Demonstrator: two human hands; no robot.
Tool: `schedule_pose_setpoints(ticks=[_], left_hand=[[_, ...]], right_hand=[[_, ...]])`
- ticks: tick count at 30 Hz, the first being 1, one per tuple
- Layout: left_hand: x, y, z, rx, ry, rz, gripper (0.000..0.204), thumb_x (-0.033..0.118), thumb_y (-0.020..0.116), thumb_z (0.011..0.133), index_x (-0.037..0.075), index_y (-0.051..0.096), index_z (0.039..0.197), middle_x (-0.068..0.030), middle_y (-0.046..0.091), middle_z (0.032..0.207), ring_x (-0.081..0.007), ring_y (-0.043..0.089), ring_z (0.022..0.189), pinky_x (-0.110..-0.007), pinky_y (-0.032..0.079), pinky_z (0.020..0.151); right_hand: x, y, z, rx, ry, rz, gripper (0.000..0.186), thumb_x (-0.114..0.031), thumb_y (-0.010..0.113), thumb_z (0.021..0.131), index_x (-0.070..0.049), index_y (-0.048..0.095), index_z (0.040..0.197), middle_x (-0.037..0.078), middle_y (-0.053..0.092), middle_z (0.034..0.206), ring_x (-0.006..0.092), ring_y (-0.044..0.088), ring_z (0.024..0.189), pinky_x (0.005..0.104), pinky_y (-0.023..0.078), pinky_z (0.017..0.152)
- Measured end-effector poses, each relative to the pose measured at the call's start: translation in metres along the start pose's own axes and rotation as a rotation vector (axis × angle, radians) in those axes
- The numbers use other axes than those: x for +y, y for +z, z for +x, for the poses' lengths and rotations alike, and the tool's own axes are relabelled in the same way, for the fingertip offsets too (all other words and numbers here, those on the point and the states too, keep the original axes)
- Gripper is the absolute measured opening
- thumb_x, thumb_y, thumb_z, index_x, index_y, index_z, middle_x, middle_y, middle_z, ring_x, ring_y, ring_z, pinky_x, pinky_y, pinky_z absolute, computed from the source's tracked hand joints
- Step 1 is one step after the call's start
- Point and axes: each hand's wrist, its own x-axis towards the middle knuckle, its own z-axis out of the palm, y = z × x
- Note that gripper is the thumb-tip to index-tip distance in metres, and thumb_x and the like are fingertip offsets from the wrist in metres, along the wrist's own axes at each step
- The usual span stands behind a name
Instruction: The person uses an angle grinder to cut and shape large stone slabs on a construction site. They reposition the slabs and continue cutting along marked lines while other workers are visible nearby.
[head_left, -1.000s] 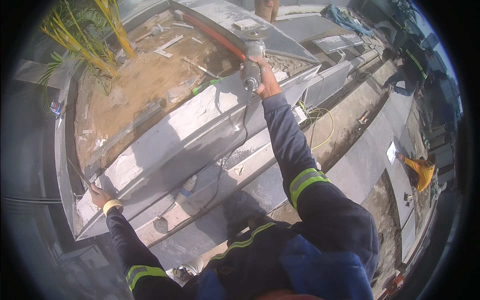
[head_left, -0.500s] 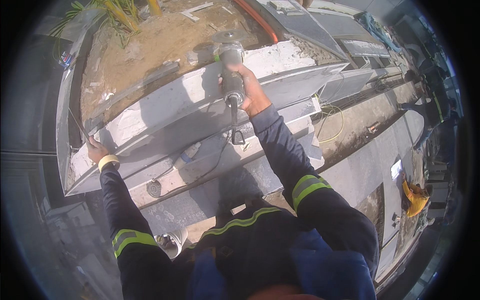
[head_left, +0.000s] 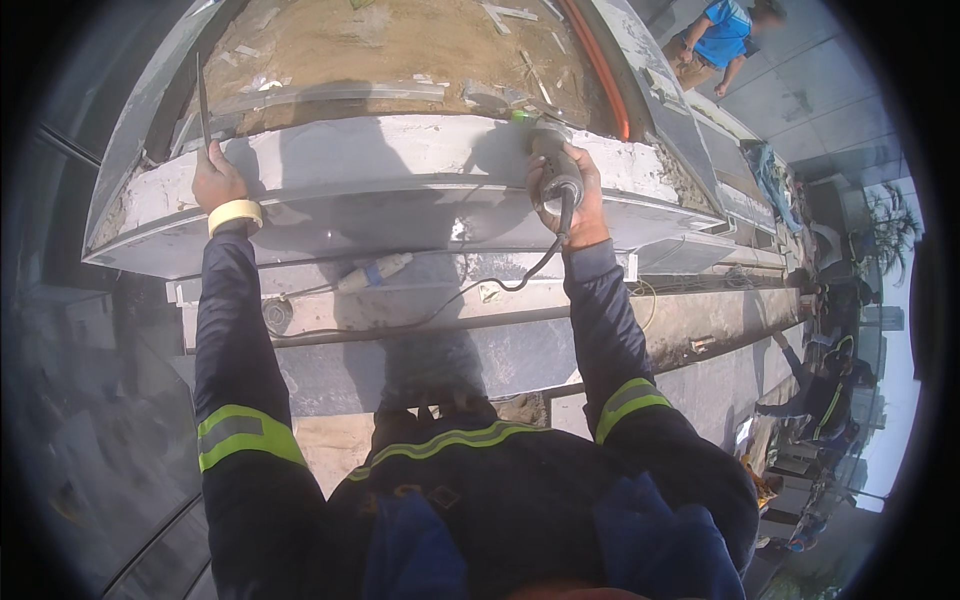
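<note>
My right hand [head_left: 585,205] is wrapped round an angle grinder [head_left: 557,180] over the white-coated top of the low planter wall [head_left: 425,148]. The grinder's dark cord [head_left: 530,275] hangs from its rear end and curves off left across the lower ledges. At the wall's left part, my left hand [head_left: 217,180] is closed on a thin, long dark tool [head_left: 204,100] that points up and away; its exact kind is unclear. A pale yellow roll of tape [head_left: 235,215] circles my left wrist.
Sandy soil [head_left: 400,45] with grey offcuts and an orange pipe [head_left: 600,70] lies behind the wall. Below are a white tube-shaped object with a blue band [head_left: 375,272] and a round disc [head_left: 278,315]. A person in blue [head_left: 720,38] is at the upper right; others are farther right.
The view has turned, so the wall now runs nearly level. The grinder sits farther right and appears tilted, its disc no longer plainly visible. Both hands keep their holds. A person in blue has come into view.
</note>
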Motion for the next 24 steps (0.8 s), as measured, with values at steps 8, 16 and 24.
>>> schedule_pose_setpoints(ticks=[8, 16, 24], left_hand=[[0.000, -0.009, 0.004, 0.080, -0.155, -0.225, 0.038, 0.035, 0.050, 0.106, 0.004, 0.072, 0.109, -0.0239, 0.072, 0.087, -0.0460, 0.069, 0.081, -0.053, 0.052, 0.072], [0.002, -0.080, -0.010, 0.151, -0.199, -0.612, 0.040, 0.031, 0.044, 0.109, 0.000, 0.069, 0.110, -0.0047, 0.059, 0.072, -0.0167, 0.057, 0.062, -0.034, 0.045, 0.060], [-0.087, -0.200, -0.292, -0.484, -0.606, -0.249, 0.055, 0.042, 0.050, 0.104, -0.012, 0.062, 0.111, -0.0162, 0.059, 0.090, -0.0264, 0.055, 0.082, -0.043, 0.048, 0.076]], right_hand=[[0.164, 0.055, 0.070, -0.071, 0.215, 0.023, 0.038, -0.021, 0.067, 0.091, 0.002, 0.056, 0.119, 0.013, 0.061, 0.099, 0.0221, 0.064, 0.085, 0.0330, 0.061, 0.075], [0.217, 0.087, 0.123, -0.139, 0.344, 0.045, 0.038, -0.022, 0.068, 0.091, 0.004, 0.056, 0.116, 0.013, 0.059, 0.098, 0.0221, 0.064, 0.084, 0.0342, 0.060, 0.073], [0.157, 0.062, 0.018, -0.186, 0.044, 0.080, 0.037, -0.025, 0.073, 0.087, 0.000, 0.055, 0.107, 0.014, 0.063, 0.088, 0.0246, 0.067, 0.073, 0.0384, 0.061, 0.062]])
